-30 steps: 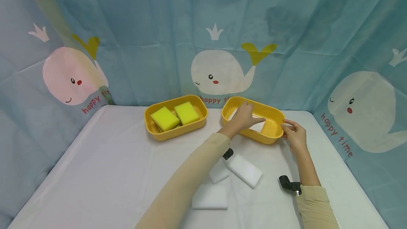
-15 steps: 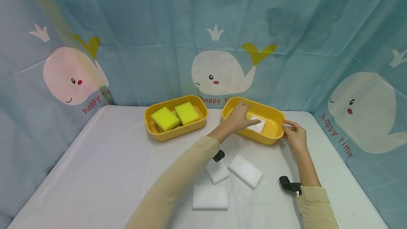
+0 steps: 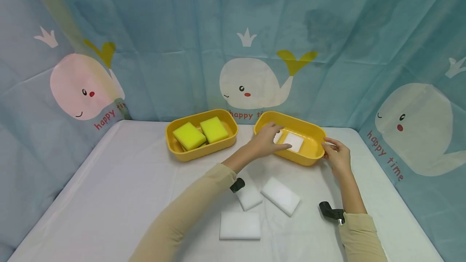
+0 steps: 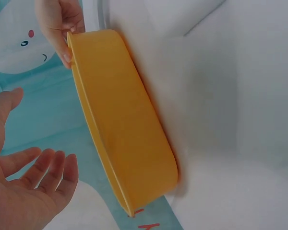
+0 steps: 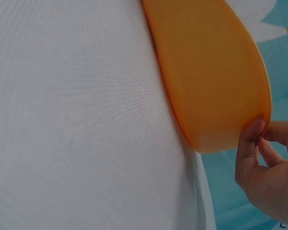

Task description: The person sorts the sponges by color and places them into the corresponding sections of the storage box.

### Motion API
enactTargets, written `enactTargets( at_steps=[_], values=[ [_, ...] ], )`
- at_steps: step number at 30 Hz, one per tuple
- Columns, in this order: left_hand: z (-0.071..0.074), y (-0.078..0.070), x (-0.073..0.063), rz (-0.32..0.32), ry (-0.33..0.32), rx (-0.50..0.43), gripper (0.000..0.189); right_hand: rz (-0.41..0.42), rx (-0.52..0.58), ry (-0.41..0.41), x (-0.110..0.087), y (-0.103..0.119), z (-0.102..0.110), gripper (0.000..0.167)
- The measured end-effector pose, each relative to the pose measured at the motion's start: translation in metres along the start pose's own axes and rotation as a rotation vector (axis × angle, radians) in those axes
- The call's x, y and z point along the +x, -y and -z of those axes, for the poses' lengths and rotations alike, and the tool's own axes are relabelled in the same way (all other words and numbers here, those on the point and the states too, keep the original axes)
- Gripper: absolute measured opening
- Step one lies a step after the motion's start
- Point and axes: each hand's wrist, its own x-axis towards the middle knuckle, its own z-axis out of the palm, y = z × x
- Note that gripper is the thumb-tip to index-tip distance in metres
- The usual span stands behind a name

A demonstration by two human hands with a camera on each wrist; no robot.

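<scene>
The right yellow tray (image 3: 312, 142) stands at the back of the table with two white rectangular pads inside, one (image 3: 293, 142) in plain sight and another (image 3: 278, 136) partly behind my left hand. That left hand (image 3: 263, 142) hovers at the tray's near left rim, its fingers spread and holding nothing. In the left wrist view, the fingers are relaxed beside the tray's outer wall (image 4: 120, 115). At the tray's right end, my right hand (image 3: 339, 156) pinches the rim between thumb and fingers, as the right wrist view also shows.
Another yellow tray (image 3: 198, 155) at back left holds yellow sponges (image 3: 189, 136). Several white pads lie on the white table: one (image 3: 281, 196) below the right tray, one (image 3: 249, 196) near the left wrist, one (image 3: 240, 225) nearer me. A blue curtain (image 3: 174, 72) hangs behind.
My left hand has drawn back left and toward me from over the right tray, uncovering more of the white pads inside. The right hand stays on the rim.
</scene>
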Motion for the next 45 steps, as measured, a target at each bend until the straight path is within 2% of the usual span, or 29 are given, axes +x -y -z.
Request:
enactTargets(
  at_steps=[6, 17, 27, 40, 45],
  values=[
    [0.006, 0.006, -0.018, -0.005, 0.017, -0.064, 0.068, -0.018, -0.002, 0.002, 0.0, 0.0, -0.001, 0.048],
    [0.009, 0.016, -0.045, 0.008, 0.057, -0.059, 0.065, -0.02, -0.006, -0.003, 0.0, -0.001, 0.0, 0.048],
    [0.012, 0.033, -0.065, 0.016, 0.081, -0.102, 0.058, -0.016, 0.001, -0.002, 0.0, -0.001, -0.001, 0.049],
    [0.017, 0.056, -0.09, 0.071, 0.194, -0.145, 0.059, -0.011, 0.0, 0.002, -0.001, -0.001, -0.001, 0.049],
    [0.016, 0.064, -0.099, 0.064, 0.214, -0.162, 0.06, -0.015, -0.003, 0.001, 0.0, -0.001, -0.001, 0.049]
  ],
)
